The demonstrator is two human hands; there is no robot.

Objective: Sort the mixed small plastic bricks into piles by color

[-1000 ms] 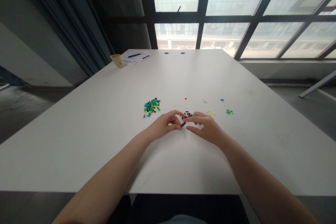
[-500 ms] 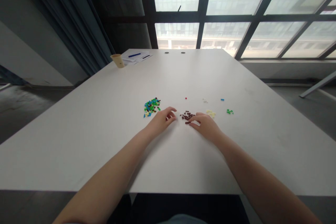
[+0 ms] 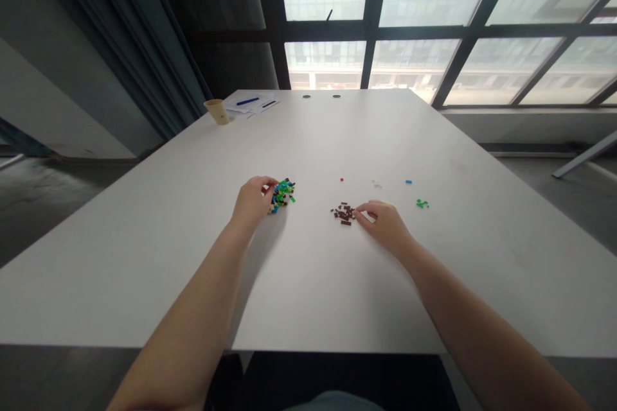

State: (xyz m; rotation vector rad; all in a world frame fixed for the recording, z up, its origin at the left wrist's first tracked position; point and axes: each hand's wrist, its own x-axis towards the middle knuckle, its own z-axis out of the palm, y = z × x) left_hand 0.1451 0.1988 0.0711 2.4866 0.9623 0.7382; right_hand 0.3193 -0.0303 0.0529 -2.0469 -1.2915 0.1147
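Observation:
My left hand is at the left edge of a mixed pile of small toy building bricks, green, blue, brown and yellow. Its fingers are curved and apart, and they cover part of that pile. On the right, my right hand rests by a cluster of small brown bricks. Its thumb and forefinger tips touch the cluster's right edge, with a slight gap between them. A longer brown brick lies at the near side. The pale yellow bricks are mostly hidden behind my right hand.
Beyond the hands lie a red brick, some white bricks, a blue brick and several green bricks. At the far left of the white table are a paper cup, papers and a blue pen.
My left hand has moved left from beside the brown cluster to the mixed pile. My right hand has shifted slightly right and drawn back from the longer brown brick.

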